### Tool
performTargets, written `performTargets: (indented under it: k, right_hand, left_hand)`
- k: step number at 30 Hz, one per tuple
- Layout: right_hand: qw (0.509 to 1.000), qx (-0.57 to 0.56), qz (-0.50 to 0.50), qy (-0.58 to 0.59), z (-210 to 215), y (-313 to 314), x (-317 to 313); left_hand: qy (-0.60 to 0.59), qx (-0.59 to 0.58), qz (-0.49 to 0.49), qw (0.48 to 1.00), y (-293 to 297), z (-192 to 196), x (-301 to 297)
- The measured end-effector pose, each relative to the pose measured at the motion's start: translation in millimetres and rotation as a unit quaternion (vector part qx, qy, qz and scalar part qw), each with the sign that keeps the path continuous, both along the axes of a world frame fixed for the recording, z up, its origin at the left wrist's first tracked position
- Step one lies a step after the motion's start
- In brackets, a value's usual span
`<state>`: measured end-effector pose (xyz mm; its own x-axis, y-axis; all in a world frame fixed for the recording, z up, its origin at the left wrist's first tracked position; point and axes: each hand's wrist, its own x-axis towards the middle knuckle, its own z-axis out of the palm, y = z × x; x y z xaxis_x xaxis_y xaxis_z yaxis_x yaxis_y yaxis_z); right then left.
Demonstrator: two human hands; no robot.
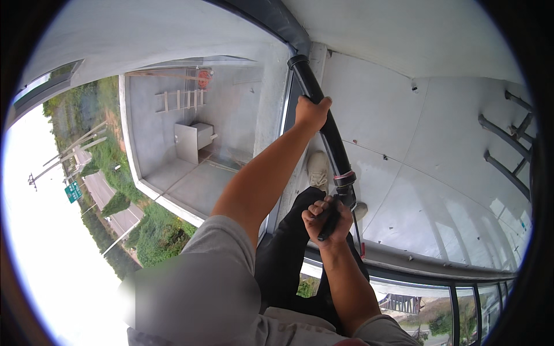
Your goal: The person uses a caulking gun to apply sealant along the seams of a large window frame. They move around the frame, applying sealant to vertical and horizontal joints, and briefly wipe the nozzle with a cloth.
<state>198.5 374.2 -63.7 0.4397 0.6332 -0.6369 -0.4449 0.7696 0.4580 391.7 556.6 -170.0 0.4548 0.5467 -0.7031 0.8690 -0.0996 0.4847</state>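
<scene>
A long black caulking gun [332, 135] runs from the window frame down toward my body. My left hand [313, 112] is wrapped round the upper part of its barrel. Lower down, my right hand [327, 220] is closed round the handle, just below a reddish ring on the barrel. A thin rod hangs from the back end beside my right wrist. The gun's far end meets the dark window frame [287, 29] near its corner; the tip and the exact contact there cannot be made out.
A pale ledge lies under my shoe [317, 170], with a light tiled floor [375, 190] to the right. Dark tubular chair legs [508, 138] stand at far right. Beyond the glass, a lower terrace [164, 132] holds a white box [187, 141]. Railings run along the lower right.
</scene>
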Motion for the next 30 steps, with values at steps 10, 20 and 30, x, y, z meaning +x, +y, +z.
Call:
performTargets:
  k: [10,20,30]
  right_hand:
    - [0.999,0.031,0.025,-0.017,134.5,-14.4,6.4]
    - [0.997,0.064,0.032,-0.039,253.3,-20.1,7.3]
    - [0.994,0.045,0.093,0.039,342.7,-36.8,12.2]
  left_hand:
    - [-0.035,0.008,0.005,0.999,-7.6,138.8,1.1]
    - [-0.095,0.013,0.001,0.995,-8.2,262.0,-1.7]
    - [-0.164,-0.002,0.009,0.986,-10.0,340.3,-6.3]
